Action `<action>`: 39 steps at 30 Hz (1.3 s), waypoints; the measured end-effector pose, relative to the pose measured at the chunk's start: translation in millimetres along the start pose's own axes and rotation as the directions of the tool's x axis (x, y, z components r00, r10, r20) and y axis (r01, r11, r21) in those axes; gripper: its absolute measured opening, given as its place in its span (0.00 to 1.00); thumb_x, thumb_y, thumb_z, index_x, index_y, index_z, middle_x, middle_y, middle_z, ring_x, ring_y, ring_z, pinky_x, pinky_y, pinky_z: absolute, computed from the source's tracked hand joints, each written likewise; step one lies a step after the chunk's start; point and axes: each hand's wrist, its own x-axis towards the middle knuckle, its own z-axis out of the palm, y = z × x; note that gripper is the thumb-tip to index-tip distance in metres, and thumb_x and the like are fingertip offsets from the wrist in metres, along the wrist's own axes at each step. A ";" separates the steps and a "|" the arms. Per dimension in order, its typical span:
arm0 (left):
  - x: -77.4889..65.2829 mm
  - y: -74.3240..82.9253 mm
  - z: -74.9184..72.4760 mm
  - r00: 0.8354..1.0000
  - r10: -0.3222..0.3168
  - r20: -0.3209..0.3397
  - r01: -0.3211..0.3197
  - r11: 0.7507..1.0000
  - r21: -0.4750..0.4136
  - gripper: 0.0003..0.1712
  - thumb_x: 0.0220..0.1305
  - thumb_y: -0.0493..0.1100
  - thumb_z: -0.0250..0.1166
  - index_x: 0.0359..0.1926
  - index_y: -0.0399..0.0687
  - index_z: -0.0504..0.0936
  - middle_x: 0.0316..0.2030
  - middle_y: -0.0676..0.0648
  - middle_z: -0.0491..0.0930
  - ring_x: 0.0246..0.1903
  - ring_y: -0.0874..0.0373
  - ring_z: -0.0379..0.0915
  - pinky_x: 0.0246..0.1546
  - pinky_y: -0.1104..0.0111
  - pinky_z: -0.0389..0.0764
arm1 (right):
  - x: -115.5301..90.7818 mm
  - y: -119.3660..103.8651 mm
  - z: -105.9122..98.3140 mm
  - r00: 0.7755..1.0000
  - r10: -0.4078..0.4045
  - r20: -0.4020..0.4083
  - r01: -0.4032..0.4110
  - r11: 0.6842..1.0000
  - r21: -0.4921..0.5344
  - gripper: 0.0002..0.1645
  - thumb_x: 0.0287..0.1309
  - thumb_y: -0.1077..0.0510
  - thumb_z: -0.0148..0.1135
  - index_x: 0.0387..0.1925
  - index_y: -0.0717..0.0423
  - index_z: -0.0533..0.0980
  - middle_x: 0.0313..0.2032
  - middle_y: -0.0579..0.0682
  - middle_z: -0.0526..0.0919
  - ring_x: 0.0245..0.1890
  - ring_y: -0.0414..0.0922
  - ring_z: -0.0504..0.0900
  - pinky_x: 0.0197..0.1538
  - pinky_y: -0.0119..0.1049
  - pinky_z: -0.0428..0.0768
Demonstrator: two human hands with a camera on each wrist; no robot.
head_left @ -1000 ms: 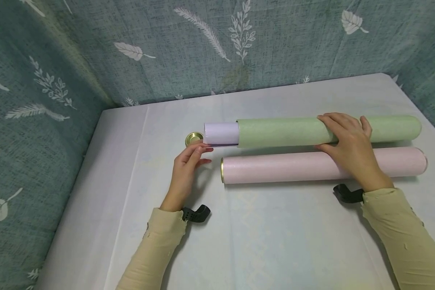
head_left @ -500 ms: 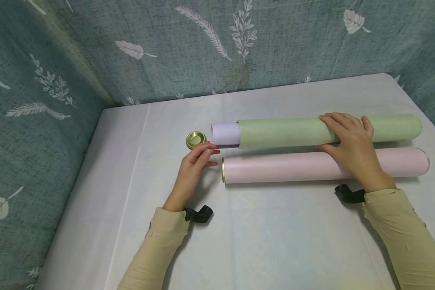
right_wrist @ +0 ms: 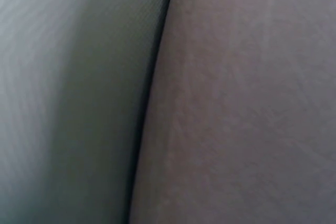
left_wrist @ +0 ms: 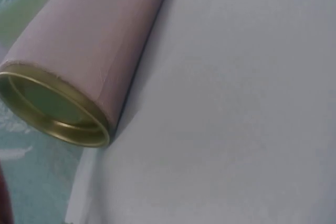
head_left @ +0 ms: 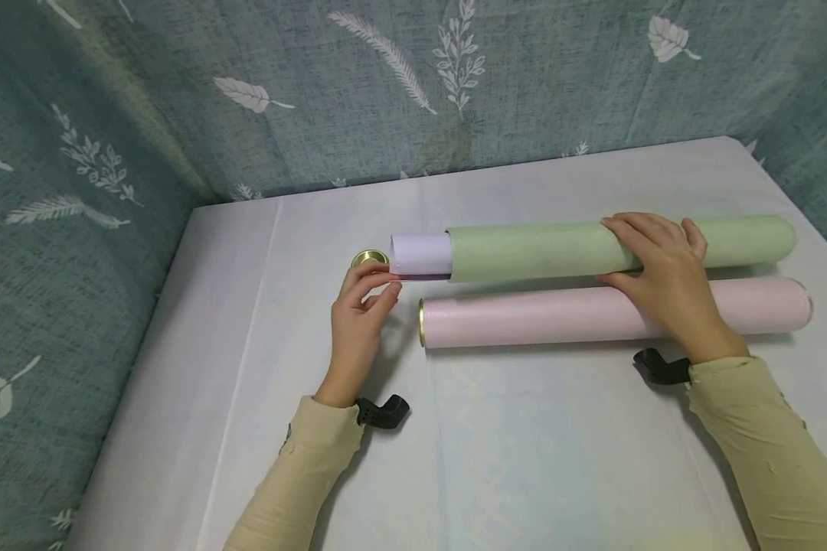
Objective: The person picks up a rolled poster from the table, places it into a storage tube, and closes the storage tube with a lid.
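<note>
A rolled lavender sheet of paper [head_left: 422,254] sticks out of the left end of a light green tube [head_left: 524,252]. My left hand [head_left: 355,325] pinches the lower left edge of this paper between fingers and thumb. My right hand [head_left: 668,279] grips the green tube right of its middle, fingers over the top and thumb on the near side. Nearer to me lies a pink tube [head_left: 558,317], parallel to the green one, under the right wrist. Its gold-rimmed end [left_wrist: 52,108] fills the left side of the left wrist view. Beyond my left fingers is a round gold lid [head_left: 369,259], partly hidden.
All of it lies on a table with a white cloth [head_left: 524,451]. Green leaf-patterned curtains [head_left: 537,84] hang behind the table and at its left. A black wrist mount is on each wrist.
My left hand moved right, pushing the lavender paper slightly into the green tube, then shifted back left with a little more paper showing. My right hand keeps its grip on the green tube.
</note>
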 end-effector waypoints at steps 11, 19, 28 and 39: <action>-0.3 -1.0 -2.7 0.995 0.052 -0.082 -0.051 0.999 0.008 0.08 0.54 0.35 0.64 0.35 0.33 0.79 0.45 0.40 0.71 0.48 0.56 0.67 0.36 0.63 0.75 | 0.8 -1.6 -0.5 1.000 0.004 0.004 -0.004 1.000 -0.007 0.44 0.30 0.58 0.76 0.56 0.50 0.69 0.54 0.51 0.71 0.58 0.51 0.62 0.61 0.56 0.41; 0.1 -1.3 -3.4 0.998 0.053 -0.041 -0.052 0.998 0.019 0.08 0.54 0.36 0.64 0.35 0.35 0.80 0.44 0.42 0.73 0.48 0.57 0.67 0.36 0.60 0.74 | 0.4 -1.8 -0.7 1.000 0.010 0.007 -0.010 1.000 -0.009 0.44 0.30 0.58 0.76 0.56 0.50 0.69 0.54 0.51 0.70 0.58 0.51 0.62 0.60 0.56 0.41; -1.1 -2.1 -2.5 0.996 0.085 0.025 -0.085 0.996 0.019 0.10 0.59 0.37 0.59 0.38 0.34 0.80 0.45 0.41 0.73 0.46 0.55 0.68 0.33 0.68 0.74 | -0.7 -0.9 -0.2 1.000 0.013 0.013 -0.013 1.000 -0.008 0.44 0.30 0.58 0.75 0.57 0.49 0.69 0.54 0.51 0.70 0.58 0.51 0.62 0.60 0.57 0.41; -1.5 -1.1 -0.8 0.991 0.044 0.125 -0.046 0.999 0.021 0.12 0.62 0.39 0.56 0.43 0.36 0.79 0.48 0.44 0.71 0.48 0.57 0.66 0.35 0.65 0.76 | -0.7 0.0 -0.6 1.000 0.004 0.004 -0.004 1.000 -0.001 0.45 0.30 0.58 0.75 0.57 0.50 0.69 0.54 0.51 0.70 0.58 0.51 0.61 0.60 0.57 0.41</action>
